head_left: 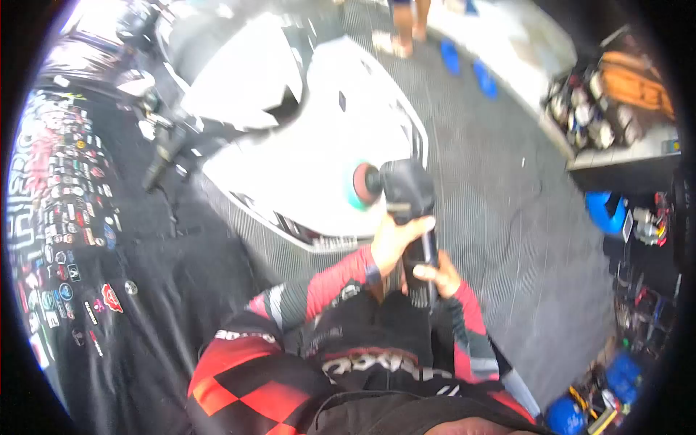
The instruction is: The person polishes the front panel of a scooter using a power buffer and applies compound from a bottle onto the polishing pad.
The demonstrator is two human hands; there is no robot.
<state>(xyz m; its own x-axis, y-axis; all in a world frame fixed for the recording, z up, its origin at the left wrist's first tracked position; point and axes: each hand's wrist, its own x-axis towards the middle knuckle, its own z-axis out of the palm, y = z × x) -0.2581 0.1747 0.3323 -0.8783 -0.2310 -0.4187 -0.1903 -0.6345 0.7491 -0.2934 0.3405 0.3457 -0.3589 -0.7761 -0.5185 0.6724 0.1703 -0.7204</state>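
A black power polisher (412,199) with a round red and teal pad (365,186) is held in front of me. My left hand (395,241) is wrapped round its body just behind the head. Farther back, my right hand (439,274) grips the black handle end. The pad's face is turned toward a glossy white body panel (319,156) of a vehicle; whether it touches the surface cannot be made out. Dark trim and lettering run along the panel's lower edge.
A black cover with many logo stickers (80,239) hangs at the left. Another person's legs (404,29) are at the top, near blue slippers (484,78). A shelf edge (609,161) and blue objects (607,212) line the right.
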